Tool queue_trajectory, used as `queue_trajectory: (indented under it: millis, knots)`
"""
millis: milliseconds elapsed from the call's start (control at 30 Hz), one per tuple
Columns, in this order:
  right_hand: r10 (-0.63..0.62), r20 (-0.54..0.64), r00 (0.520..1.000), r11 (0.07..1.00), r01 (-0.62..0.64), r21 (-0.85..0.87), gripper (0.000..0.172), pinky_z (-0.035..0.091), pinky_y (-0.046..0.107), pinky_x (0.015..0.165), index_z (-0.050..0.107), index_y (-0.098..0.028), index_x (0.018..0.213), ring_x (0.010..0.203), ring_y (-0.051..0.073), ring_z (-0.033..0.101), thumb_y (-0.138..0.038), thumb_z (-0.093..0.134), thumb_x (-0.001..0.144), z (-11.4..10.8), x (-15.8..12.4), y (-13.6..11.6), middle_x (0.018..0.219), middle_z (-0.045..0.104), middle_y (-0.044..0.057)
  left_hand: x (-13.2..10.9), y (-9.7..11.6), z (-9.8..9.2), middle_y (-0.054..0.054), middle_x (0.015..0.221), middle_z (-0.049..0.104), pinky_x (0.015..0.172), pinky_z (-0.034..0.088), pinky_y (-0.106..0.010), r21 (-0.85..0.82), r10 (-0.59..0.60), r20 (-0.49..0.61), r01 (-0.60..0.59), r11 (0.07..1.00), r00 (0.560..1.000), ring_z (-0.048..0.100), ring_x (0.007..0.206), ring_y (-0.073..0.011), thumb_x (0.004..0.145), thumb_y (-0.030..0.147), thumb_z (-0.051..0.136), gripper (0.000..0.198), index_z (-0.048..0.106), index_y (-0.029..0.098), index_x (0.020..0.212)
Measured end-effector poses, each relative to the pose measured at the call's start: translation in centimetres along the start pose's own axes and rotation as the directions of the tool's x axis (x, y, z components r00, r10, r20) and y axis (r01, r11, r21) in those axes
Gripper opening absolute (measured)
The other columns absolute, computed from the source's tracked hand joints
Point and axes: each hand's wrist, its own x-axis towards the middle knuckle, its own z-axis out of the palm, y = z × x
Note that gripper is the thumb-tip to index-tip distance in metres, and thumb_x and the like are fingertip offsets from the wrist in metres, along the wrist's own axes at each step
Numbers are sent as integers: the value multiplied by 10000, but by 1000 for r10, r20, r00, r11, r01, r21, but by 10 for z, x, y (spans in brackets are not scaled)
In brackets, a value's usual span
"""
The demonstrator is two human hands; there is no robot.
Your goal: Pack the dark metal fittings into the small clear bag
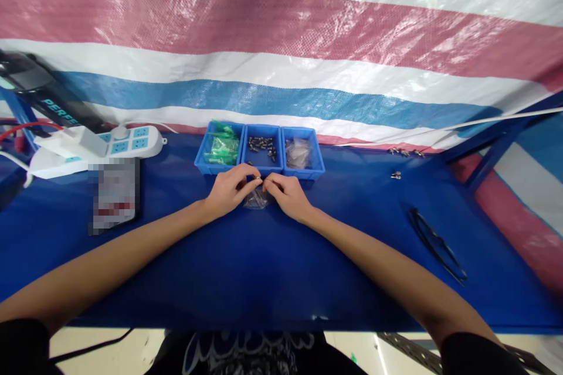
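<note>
My left hand and my right hand meet fingertip to fingertip just in front of the blue trays. Between the fingertips sits a small metal part, pinched from both sides. A small clear plastic bag lies on the blue table cover right under the hands. Behind them stand three joined blue trays: the left tray holds green pieces, the middle tray holds small dark metal parts, the right tray holds clear bags.
A white power strip and a dark device lie at the back left, with a blurred card in front. Loose small metal parts and a black cable tie lie to the right. A striped tarp hangs behind.
</note>
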Motion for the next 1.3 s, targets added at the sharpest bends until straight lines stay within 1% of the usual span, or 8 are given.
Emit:
queue_trajectory:
  millis: [233, 367, 500, 700, 833, 1067, 1200, 1300]
  knots:
    - [-28, -3, 1000, 1000, 28, -10, 255, 298, 216, 568, 486, -158, 649, 546, 83, 387, -227, 410, 883, 0, 1, 2, 582, 435, -39, 1, -2, 2, 9, 720, 630, 520, 411, -165, -13, 75, 58, -74, 997, 996, 496, 505, -55, 878, 290, 543, 136, 603, 168, 870]
    - [-41, -9, 999, 999, 41, -15, 247, 297, 216, 575, 479, -158, 654, 546, 79, 386, -213, 406, 883, 1, 1, 3, 584, 440, -40, 1, -2, 3, 4, 725, 640, 520, 412, -167, 13, 64, 45, -65, 998, 997, 501, 506, -58, 879, 298, 541, 153, 614, 164, 871]
    - [-59, -10, 998, 998, 58, -31, 259, 286, 213, 563, 451, -159, 634, 538, 77, 374, -224, 405, 881, 2, 1, 5, 569, 417, -44, 1, -4, 4, 0, 751, 655, 531, 418, -165, 28, 67, 80, -69, 997, 995, 509, 511, -56, 884, 309, 529, 174, 620, 160, 877]
    - [-78, -22, 997, 996, 77, -37, 243, 271, 213, 567, 438, -154, 622, 547, 74, 373, -195, 411, 859, 2, 2, 6, 567, 412, -44, 3, -2, 5, 19, 705, 646, 541, 423, -154, 29, 38, 105, -41, 999, 994, 534, 516, -53, 877, 304, 539, 171, 618, 153, 877]
    - [-82, -33, 996, 996, 81, -33, 245, 268, 214, 564, 446, -154, 623, 536, 73, 366, -205, 416, 861, 2, 2, 6, 553, 405, -48, 4, 1, 4, 17, 708, 646, 545, 423, -158, 37, 38, 102, -42, 998, 994, 538, 523, -56, 876, 292, 542, 161, 621, 152, 881]
    - [-77, -23, 997, 997, 76, -11, 244, 280, 201, 553, 466, -150, 633, 527, 67, 379, -195, 411, 866, 2, 1, 5, 565, 437, -45, 2, -1, 2, -6, 801, 662, 594, 454, -163, 38, 16, 114, -20, 999, 993, 574, 595, -68, 887, 284, 529, 160, 622, 156, 902]
    - [-55, -15, 998, 998, 55, -3, 192, 309, 192, 570, 539, -139, 693, 543, 69, 428, -170, 435, 851, 2, 1, 5, 594, 490, -38, 0, -3, 2, -27, 833, 657, 630, 481, -176, -17, -20, 114, 22, 1000, 993, 607, 659, -87, 907, 274, 495, 166, 599, 148, 936]
    - [-49, -13, 999, 999, 49, 5, 198, 313, 191, 567, 564, -140, 721, 534, 68, 423, -165, 424, 860, 3, 1, 6, 601, 503, -38, -1, -4, 2, -54, 923, 655, 666, 505, -205, -75, -25, 85, 32, 997, 996, 626, 744, -112, 924, 277, 460, 181, 585, 152, 962]
